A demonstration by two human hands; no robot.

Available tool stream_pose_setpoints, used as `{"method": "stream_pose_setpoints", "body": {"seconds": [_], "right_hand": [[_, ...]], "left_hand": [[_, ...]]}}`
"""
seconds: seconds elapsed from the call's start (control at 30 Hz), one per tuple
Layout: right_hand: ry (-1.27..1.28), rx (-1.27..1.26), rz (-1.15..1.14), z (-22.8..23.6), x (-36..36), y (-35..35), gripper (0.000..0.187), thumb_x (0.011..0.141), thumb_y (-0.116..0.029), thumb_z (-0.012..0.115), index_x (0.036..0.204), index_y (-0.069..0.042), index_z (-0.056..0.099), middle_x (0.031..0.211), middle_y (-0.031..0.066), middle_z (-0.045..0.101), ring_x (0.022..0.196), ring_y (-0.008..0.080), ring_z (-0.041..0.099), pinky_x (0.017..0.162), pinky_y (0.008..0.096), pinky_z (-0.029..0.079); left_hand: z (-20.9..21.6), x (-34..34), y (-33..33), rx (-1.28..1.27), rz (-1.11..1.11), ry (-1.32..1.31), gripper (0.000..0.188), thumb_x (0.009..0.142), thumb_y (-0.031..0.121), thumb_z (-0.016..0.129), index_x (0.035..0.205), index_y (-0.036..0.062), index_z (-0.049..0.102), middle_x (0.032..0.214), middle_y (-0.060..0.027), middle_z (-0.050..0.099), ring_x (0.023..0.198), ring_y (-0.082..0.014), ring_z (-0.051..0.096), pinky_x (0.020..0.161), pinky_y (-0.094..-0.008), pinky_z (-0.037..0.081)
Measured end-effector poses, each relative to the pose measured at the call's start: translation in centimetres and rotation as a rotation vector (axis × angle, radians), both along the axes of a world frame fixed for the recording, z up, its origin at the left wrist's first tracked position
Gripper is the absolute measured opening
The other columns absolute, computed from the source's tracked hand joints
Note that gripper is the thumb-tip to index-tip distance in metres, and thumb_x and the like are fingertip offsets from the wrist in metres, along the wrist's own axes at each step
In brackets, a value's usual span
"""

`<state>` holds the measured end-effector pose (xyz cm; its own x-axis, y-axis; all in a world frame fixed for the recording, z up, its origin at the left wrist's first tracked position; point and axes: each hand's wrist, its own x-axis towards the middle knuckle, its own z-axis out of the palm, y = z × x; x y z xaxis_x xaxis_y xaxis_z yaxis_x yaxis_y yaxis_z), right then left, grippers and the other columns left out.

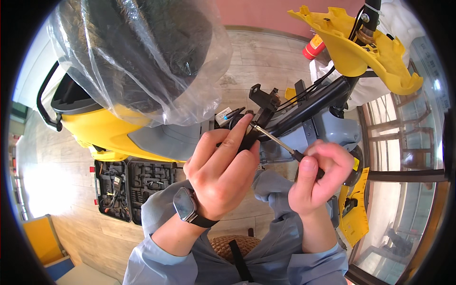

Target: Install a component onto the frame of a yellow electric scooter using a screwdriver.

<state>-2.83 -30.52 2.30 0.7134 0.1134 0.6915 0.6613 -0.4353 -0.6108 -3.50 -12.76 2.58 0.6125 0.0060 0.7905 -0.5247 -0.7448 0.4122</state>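
A partly stripped yellow scooter stands across in front of me, its black frame tube (311, 105) bare. My right hand (319, 179) is closed round the dark handle of a screwdriver (276, 140). The metal shaft slants up and left, and its tip meets the black bracket (267, 100) on the frame. My left hand (221, 173), with a watch on its wrist, grips the black part below the bracket beside that tip. The fingers lie close together there. Dark cables and a small connector (232, 115) show just behind them. Any screw at the tip is too small to make out.
A plastic-wrapped seat (142, 52) sits above the yellow rear body (102, 132). An opened tool case (128, 190) lies on the floor at left. A yellow front panel (354, 50) hangs round the steering column. Another yellow panel (355, 221) and a red extinguisher (313, 46) are at right.
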Motion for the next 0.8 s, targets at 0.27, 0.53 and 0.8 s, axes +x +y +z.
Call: {"method": "stream_pose_setpoints", "body": {"seconds": [0.27,0.53,0.8], "right_hand": [[-0.252,0.022,0.211,0.6,1.6,0.5,0.037,0.086,0.003,0.064,0.109,-0.003,0.036,0.080,0.0127,0.053,0.063,0.0172,0.044,0.056,0.0298,0.036],[0.033,0.082,0.047,0.6,-0.1,0.1,0.033,0.093,-0.001,0.058,0.114,-0.001,0.034,0.077,0.0108,0.052,0.064,0.0159,0.044,0.060,0.0289,0.037],[-0.145,0.023,0.163,0.2,1.0,0.2,0.043,0.088,0.002,0.064,0.113,-0.007,0.029,0.077,0.0100,0.053,0.064,0.0183,0.043,0.064,0.0330,0.036]], "left_hand": [[0.2,-0.1,0.2,-0.012,0.010,-0.009,0.043,0.062,-0.006,0.081,0.056,0.0053,0.040,0.105,-0.0231,0.072,0.074,-0.0291,0.062,0.061,-0.0313,0.051],[-0.2,-0.1,-0.2,0.011,0.017,-0.049,0.044,0.062,-0.007,0.080,0.056,0.0054,0.039,0.104,-0.0217,0.072,0.074,-0.0285,0.063,0.060,-0.0301,0.051],[-0.1,0.1,0.0,-0.001,0.029,-0.063,0.044,0.062,-0.008,0.080,0.056,0.0058,0.039,0.105,-0.0221,0.072,0.074,-0.0278,0.063,0.060,-0.0296,0.050]]}}
